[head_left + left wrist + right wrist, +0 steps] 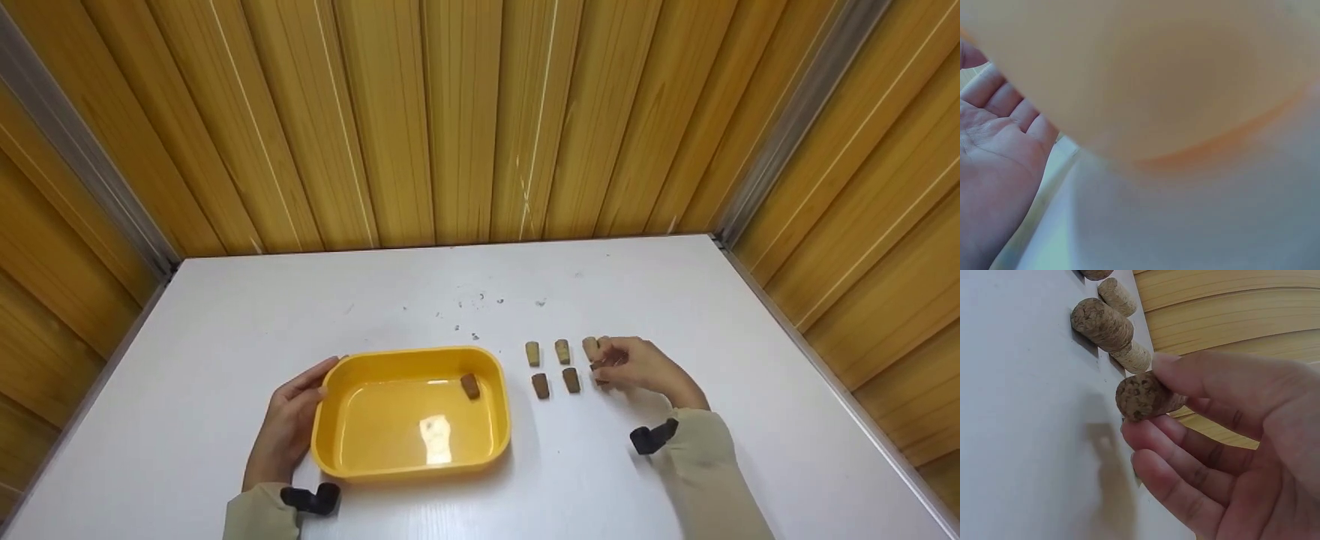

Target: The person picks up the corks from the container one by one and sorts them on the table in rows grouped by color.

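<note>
My right hand pinches a dark brown cork stopper between thumb and fingers, at the right end of the cork rows. Close to it, a pale cork is partly covered by the fingers. Two more pale corks, one of them the leftmost cork, lie in the far row. Nearer me lie two dark corks, including a left one. My left hand holds the left side of a yellow tray, thumb at the rim and fingers along the outer wall. One dark cork lies inside the tray.
The white table carries small dark specks beyond the tray. Wood-patterned panels wall in its back and both sides. A black wrist camera sits at each sleeve cuff.
</note>
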A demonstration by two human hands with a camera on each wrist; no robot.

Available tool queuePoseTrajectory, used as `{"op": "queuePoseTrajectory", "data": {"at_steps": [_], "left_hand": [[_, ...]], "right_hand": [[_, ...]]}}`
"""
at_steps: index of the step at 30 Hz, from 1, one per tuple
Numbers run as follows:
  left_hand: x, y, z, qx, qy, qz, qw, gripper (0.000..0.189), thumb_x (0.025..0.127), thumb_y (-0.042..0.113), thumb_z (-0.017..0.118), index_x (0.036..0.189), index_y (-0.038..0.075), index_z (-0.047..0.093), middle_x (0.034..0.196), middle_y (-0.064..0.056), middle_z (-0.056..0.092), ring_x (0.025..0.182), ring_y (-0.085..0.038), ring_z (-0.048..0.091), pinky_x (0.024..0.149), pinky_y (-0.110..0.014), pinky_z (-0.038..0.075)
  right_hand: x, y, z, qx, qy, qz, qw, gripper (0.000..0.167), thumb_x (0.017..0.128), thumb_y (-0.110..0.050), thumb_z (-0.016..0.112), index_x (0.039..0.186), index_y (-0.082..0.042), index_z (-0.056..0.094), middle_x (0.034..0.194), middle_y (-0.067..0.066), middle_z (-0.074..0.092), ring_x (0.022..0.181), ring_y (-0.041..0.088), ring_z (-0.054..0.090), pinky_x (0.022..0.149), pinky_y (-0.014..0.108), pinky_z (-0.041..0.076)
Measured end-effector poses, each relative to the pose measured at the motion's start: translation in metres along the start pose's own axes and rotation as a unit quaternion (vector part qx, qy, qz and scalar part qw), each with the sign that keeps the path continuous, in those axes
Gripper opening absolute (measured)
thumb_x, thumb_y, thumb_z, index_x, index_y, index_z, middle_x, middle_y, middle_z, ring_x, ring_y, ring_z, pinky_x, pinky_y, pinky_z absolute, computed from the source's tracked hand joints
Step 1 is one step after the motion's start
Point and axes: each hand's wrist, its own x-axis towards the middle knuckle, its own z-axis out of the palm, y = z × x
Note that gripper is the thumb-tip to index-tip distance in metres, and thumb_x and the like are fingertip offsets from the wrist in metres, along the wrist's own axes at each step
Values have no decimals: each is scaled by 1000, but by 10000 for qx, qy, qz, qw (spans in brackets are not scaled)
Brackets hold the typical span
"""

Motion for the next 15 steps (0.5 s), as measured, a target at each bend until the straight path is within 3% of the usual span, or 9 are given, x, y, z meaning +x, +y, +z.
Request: {"op": "queuePoseTrajectory", "data": {"at_steps": [4,15], "left_hand": [[0,0,0,28,2,5,10000,48,92,-3,49,140,-6,42,129,0,63,120,-16,60,102,-29,47],[1,-1,0,-39,11,95,9999,46,92,-4,48,138,-7,43,128,-1,64,118,-16,61,102,-29,48]], "right_hand": [[-1,2,1,143,-23,277,9995,22,83,-22,72,98,-7,65,98,7,67,90,18,59,76,28,49],[1,6,2,205,-96,375,9990,20,84,-20,71,97,-6,65,93,6,64,79,16,59,68,27,49]]}}
